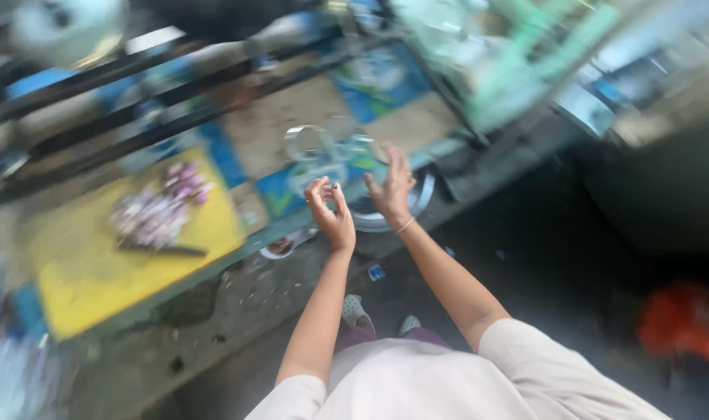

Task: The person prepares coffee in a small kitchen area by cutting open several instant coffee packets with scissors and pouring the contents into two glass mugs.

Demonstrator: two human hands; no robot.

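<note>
Below the head camera, a low desk (pixel 253 132) covered with a blue-and-tan printed sheet runs slantwise across a dim room, with a dark, littered floor (pixel 238 311) in front of it and black bars (pixel 136 93) crossing its far side. On the desk lies a yellow cutting board (pixel 82 264) carrying a heap of purple chopped pieces, possibly onion (pixel 156 210), though the blur makes that uncertain, with a dark knife (pixel 164 250) just beside them. A clear glass jar (pixel 308 144) lies near the desk's front edge, its contents too blurred to tell. The left hand (pixel 331 210) hovers with fingers curled, thumb and forefinger nearly meeting, pinching nothing visible. The right hand (pixel 391 187) is spread open above a round metal bowl (pixel 416 206) at the desk's edge.
</note>
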